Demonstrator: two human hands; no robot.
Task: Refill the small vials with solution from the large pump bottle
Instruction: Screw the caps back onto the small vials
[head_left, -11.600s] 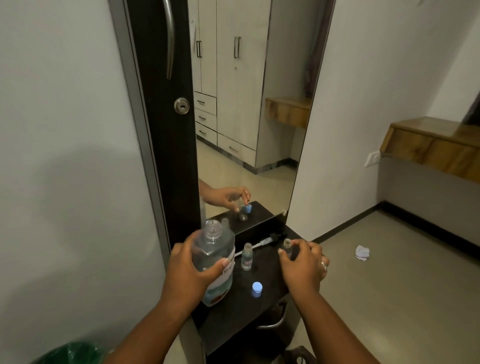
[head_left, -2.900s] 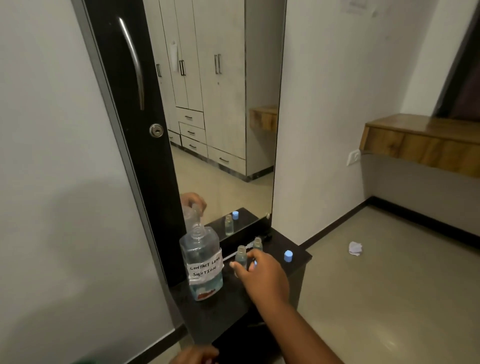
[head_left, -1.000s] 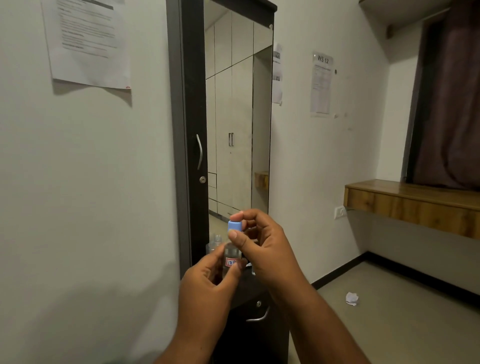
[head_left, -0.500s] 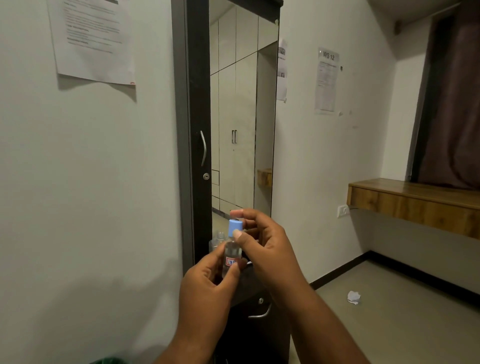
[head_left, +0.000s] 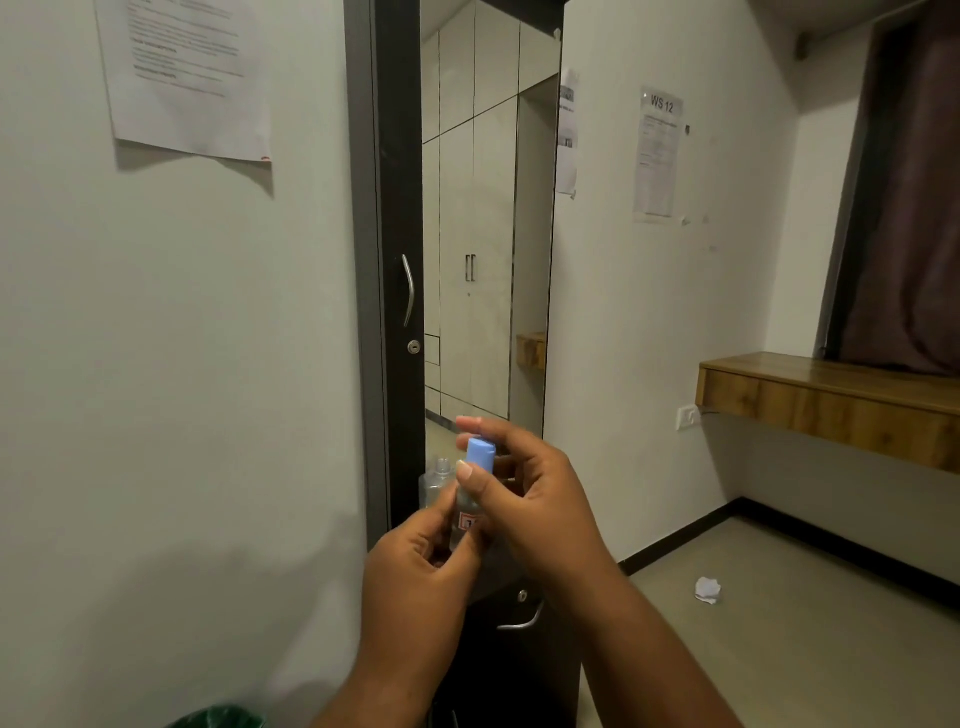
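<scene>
Up close, left hand (head_left: 415, 577) grips clear vial (head_left: 467, 514) — right hand (head_left: 530, 499) pinches its smooth blue cap (head_left: 480, 453).

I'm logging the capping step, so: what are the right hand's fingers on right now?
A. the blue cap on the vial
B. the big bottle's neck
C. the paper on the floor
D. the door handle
A: the right hand has its fingers around the blue cap atop the vial, which the left hand holds by its body.
</scene>
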